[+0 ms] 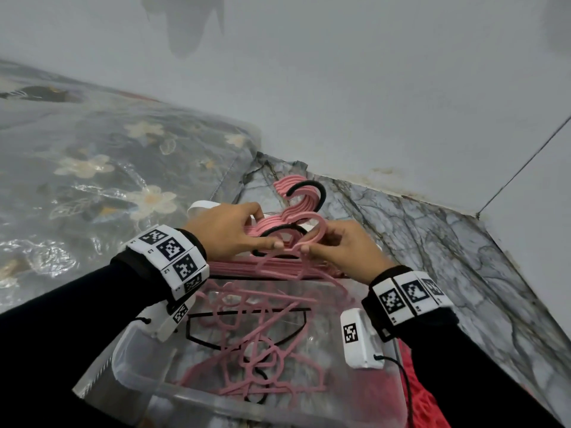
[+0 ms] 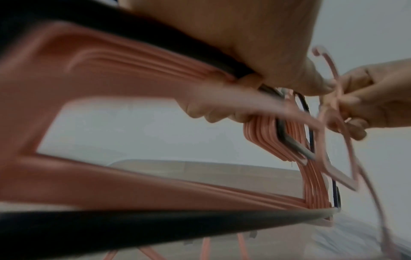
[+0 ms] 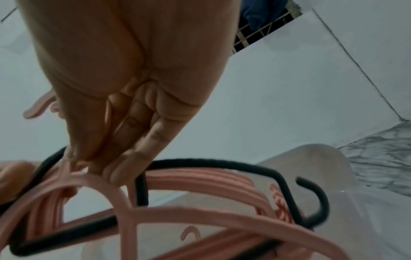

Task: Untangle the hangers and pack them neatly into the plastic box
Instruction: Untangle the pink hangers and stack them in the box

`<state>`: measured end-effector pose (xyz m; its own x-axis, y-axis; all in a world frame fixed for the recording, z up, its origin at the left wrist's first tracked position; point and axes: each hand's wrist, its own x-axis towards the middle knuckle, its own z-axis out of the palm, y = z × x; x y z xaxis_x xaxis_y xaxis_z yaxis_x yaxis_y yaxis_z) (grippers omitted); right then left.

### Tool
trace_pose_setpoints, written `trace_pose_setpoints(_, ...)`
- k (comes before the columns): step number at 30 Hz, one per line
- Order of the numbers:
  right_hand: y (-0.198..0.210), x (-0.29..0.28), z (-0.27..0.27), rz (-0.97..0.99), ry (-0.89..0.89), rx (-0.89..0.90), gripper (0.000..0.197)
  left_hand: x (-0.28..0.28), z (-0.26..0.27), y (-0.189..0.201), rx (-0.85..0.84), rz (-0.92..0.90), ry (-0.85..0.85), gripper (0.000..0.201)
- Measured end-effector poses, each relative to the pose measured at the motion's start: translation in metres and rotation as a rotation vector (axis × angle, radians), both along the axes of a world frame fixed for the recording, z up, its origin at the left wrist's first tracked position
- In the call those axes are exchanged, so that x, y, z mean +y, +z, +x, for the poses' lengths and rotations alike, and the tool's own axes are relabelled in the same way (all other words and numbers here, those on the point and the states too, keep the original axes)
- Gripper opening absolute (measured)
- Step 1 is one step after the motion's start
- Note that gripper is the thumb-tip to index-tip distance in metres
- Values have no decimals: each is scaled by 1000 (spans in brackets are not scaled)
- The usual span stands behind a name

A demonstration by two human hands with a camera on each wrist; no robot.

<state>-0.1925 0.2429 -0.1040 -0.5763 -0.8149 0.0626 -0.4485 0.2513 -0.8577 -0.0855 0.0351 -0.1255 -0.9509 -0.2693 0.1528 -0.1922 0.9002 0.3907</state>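
L hand (image 1: 227,231) grips hanger stack (image 1: 272,225); R hand (image 1: 346,248) pinches one hanger (image 1: 312,233) at the neck. Light, stiff, hooks snag; hold necks.

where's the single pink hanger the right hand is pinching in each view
Head: the single pink hanger is at centre, its hook between the left hand and right hand, above the plastic box.
Left wrist: right side, thin and blurred, pinched by the right hand.
Right wrist: lower centre, its hook under the fingertips.
Shared landmark: the black hanger in the pink bundle.
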Motion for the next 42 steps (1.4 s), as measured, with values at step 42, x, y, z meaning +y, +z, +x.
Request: trace_pose_setpoints(42, -213, -4, 15, 1293, 552, 728, 26, -5, -7, -8, -6, -17, -4, 51)
